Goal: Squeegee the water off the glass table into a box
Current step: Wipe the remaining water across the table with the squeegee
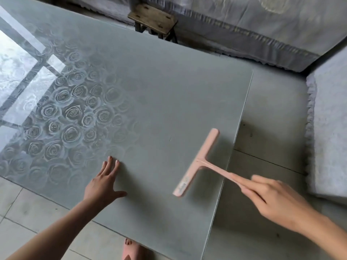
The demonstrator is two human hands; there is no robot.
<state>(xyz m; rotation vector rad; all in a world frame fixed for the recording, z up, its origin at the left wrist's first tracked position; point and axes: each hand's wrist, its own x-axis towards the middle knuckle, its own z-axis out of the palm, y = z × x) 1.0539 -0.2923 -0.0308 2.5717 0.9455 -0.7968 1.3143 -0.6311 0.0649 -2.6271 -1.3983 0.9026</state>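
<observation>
The right hand (272, 199) is curled round the handle of the pink, T-shaped squeegee (199, 162). Its blade is held at the glass table (159, 91) close to the right edge, though contact cannot be told. The left hand (105, 182) is pressed flat on the glass, fingers spread. Bare tiled floor (266, 113) is seen past that edge, bounded by a covered sofa (330, 128), with a wooden stool (153, 19) beyond the far side.

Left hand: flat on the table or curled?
Flat. The left hand rests palm-down on the glass table, fingers straight, thumb spread.
</observation>
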